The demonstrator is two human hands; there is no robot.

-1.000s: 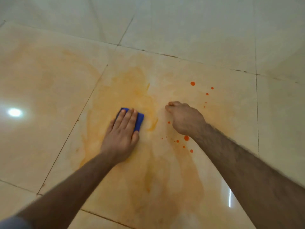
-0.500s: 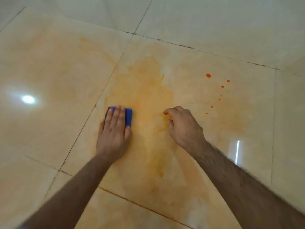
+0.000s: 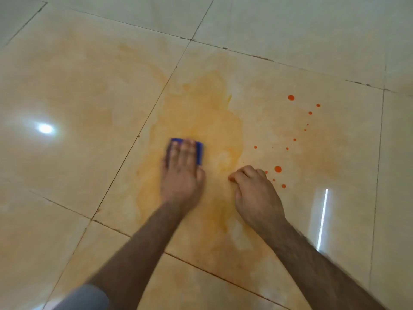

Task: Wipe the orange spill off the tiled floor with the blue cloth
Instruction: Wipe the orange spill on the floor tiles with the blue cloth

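- We're looking down at the tiled floor, and nearest us a grey sleeve is peeking in at the bottom edge.
- Our right hand is bracing on the tile, fingers curled into a loose fist and gripping nothing.
- Our left hand is pressing flat, fingers straight and together, on the blue cloth, which is lying on the left part of the orange spill.
- Farther out, the smear is covering much of the middle tile, and the orange droplets beyond the right hand are sitting untouched.
- We're judging this barely half done: thin film everywhere, drops left to wipe.
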